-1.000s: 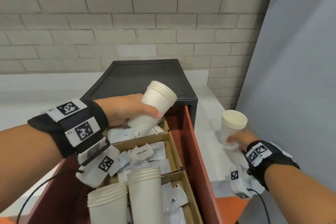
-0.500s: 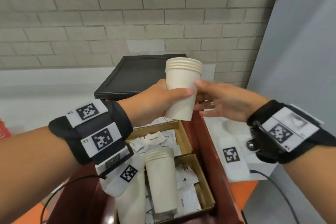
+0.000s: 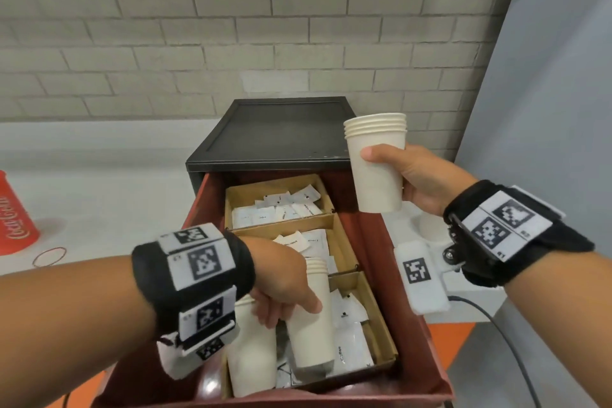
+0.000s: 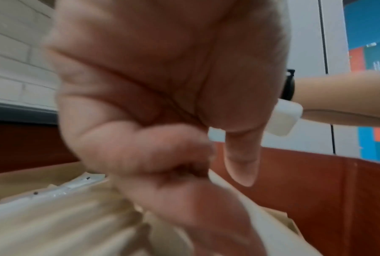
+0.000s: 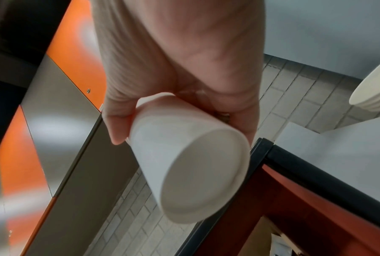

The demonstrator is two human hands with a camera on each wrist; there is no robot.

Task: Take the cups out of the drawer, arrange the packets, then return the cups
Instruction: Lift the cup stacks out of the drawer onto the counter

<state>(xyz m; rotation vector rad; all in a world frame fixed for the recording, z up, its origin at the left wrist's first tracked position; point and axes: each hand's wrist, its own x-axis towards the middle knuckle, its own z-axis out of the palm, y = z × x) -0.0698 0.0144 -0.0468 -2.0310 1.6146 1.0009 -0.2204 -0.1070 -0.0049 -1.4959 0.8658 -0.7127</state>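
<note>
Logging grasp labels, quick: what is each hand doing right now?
Left hand: reaching into the drawer, fingers around a cup stack.
Right hand: holding another stack of cups above the drawer.

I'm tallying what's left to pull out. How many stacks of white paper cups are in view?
4: one stack of white paper cups in the right hand; two lying in the red drawer and, by the left hand; one on the white counter. Others may be hidden.
</note>
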